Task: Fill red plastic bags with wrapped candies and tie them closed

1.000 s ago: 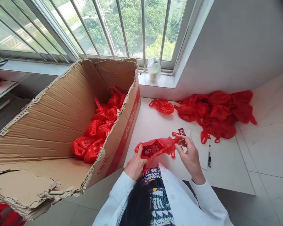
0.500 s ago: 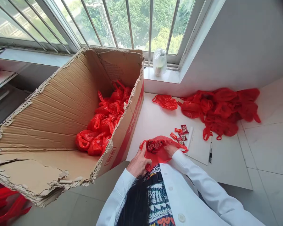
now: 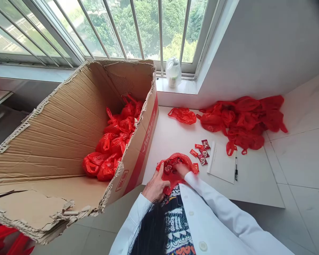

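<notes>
"Looking down, what did the left grip (image 3: 154, 187) have?"

"It held the small red bag (image 3: 175, 157). The thumb pressed on the bag's left rim, and the grip was closed on the plastic there."

"And the right grip (image 3: 181, 170)?"

"It was at the bag's open mouth, on the other side. The fingertips went down into the bag, among the little sweets (image 3: 168, 167) inside. I could not tell if they pinched one or were loose, because the red plastic hid them."

"Where was the bag?"

"It lay on the white surface (image 3: 255, 184), at the near edge, just in front of the person's chest. It sat between the two grips, and both touched it."

"What was beside it?"

"A few small red packets (image 3: 201, 152) lay on the surface just to the right of the bag, apart from the right grip. Next to them was a white pad (image 3: 222, 163), and a black pen (image 3: 236, 169) lay along its right side. Further back one lone red bag (image 3: 183, 115) sat by itself, near a big heap of red bags (image 3: 244, 118) by the wall."

"And on the left?"

"A big cardboard box (image 3: 69, 117) stood open, just beside the surface. Many tied red bags (image 3: 111, 145) were piled inside it. A clear bag (image 3: 173, 71) stood on the window sill behind."
</notes>
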Available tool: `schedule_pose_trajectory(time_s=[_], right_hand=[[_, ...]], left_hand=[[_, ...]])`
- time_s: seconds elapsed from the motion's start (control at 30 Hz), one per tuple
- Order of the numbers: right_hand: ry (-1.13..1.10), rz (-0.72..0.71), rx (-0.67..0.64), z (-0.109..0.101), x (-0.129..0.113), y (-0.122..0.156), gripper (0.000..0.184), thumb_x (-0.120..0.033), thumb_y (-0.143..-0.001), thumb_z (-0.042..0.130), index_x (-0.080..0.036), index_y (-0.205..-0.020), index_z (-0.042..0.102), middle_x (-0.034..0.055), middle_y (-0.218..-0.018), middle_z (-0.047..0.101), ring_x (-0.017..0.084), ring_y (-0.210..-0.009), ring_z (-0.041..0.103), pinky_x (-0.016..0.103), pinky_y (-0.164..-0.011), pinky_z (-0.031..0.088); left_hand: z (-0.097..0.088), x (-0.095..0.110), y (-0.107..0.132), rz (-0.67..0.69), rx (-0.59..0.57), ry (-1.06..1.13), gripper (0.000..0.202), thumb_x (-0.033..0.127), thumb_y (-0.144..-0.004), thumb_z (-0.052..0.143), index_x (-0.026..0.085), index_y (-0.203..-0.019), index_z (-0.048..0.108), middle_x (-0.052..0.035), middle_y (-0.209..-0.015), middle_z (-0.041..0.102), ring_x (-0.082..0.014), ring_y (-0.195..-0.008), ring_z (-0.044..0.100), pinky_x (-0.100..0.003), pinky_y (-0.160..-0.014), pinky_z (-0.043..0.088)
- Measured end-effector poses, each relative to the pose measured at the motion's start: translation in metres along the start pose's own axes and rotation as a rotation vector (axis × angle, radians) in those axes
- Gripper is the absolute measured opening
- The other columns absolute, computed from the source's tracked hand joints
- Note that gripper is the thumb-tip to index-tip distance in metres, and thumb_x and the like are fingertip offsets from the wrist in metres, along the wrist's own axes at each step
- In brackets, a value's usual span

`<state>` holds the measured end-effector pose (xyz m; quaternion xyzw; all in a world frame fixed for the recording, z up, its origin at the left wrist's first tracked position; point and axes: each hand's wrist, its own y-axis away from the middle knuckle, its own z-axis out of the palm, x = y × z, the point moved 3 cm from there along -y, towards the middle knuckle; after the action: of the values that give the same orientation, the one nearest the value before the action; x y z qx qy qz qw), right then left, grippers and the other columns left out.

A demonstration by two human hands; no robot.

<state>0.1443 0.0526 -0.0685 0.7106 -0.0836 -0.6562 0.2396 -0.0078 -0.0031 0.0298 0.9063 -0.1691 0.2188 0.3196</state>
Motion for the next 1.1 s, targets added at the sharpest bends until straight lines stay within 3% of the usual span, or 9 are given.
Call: schedule_pose_trajectory(time_s=[0.1, 0.2, 0.33, 0.5, 0.67, 1.1], right_hand=[[-0.041, 0.085, -0.225, -0.019, -0.013, 0.011, 0.025, -0.034, -0.081, 0.068, -0.010, -0.086, 0.068, 0.0011, -0.079, 0.068, 0.016, -0.072, 0.066, 0.029, -0.067, 0.054], [-0.156, 0.149, -0.335, -0.034, -0.033, 0.031, 0.034, -0.038, -0.074, 0.071, -0.011, -0.096, 0.070, 0.0065, -0.083, 0.073, 0.022, -0.080, 0.070, 0.032, -0.071, 0.055], [-0.308, 0.180, -0.338, -0.041, -0.061, 0.057, 0.045, -0.038, -0.077, 0.068, -0.018, -0.118, 0.061, 0.0103, -0.102, 0.073, 0.022, -0.094, 0.070, 0.034, -0.080, 0.055], [-0.505, 0.229, -0.304, -0.043, -0.082, 0.074, 0.043, -0.028, -0.075, 0.070, -0.017, -0.115, 0.059, 0.0098, -0.100, 0.073, 0.020, -0.092, 0.070, 0.029, -0.077, 0.055], [-0.482, 0.231, -0.291, -0.047, -0.097, 0.083, 0.046, -0.028, -0.075, 0.068, -0.017, -0.118, 0.057, 0.0091, -0.097, 0.073, 0.021, -0.092, 0.070, 0.035, -0.086, 0.053], [-0.326, 0.187, -0.353, -0.046, -0.093, 0.081, 0.046, -0.031, -0.079, 0.064, -0.018, -0.123, 0.054, 0.0079, -0.108, 0.069, 0.020, -0.092, 0.070, 0.031, -0.082, 0.054]], left_hand=[[-0.001, -0.002, 0.002, -0.006, 0.019, 0.007, 0.020, 0.002, -0.069, 0.059, 0.018, -0.077, 0.067, -0.0039, -0.159, 0.004, -0.0372, -0.141, 0.020, -0.038, -0.087, 0.054], [-0.004, -0.004, 0.000, -0.003, 0.030, 0.013, 0.021, 0.001, -0.068, 0.059, 0.018, -0.079, 0.067, -0.0048, -0.159, 0.001, -0.0374, -0.140, 0.023, -0.036, -0.081, 0.055], [-0.008, -0.003, -0.004, 0.031, 0.043, 0.011, 0.023, 0.000, -0.069, 0.057, 0.017, -0.081, 0.066, -0.0048, -0.159, -0.002, -0.0355, -0.141, 0.021, -0.035, -0.082, 0.054], [-0.011, 0.001, -0.007, 0.055, 0.040, 0.008, 0.018, 0.003, -0.072, 0.056, 0.017, -0.079, 0.066, -0.0048, -0.159, -0.004, -0.0344, -0.142, 0.021, -0.035, -0.078, 0.055], [-0.012, 0.003, -0.007, 0.044, 0.043, 0.004, 0.017, 0.004, -0.072, 0.055, 0.016, -0.078, 0.066, -0.0053, -0.159, -0.001, -0.0334, -0.142, 0.022, -0.032, -0.075, 0.054], [-0.007, -0.003, -0.007, 0.039, 0.032, 0.016, 0.016, 0.004, -0.071, 0.059, 0.017, -0.078, 0.064, -0.0033, -0.159, -0.005, -0.0350, -0.140, 0.026, -0.035, -0.083, 0.054]])
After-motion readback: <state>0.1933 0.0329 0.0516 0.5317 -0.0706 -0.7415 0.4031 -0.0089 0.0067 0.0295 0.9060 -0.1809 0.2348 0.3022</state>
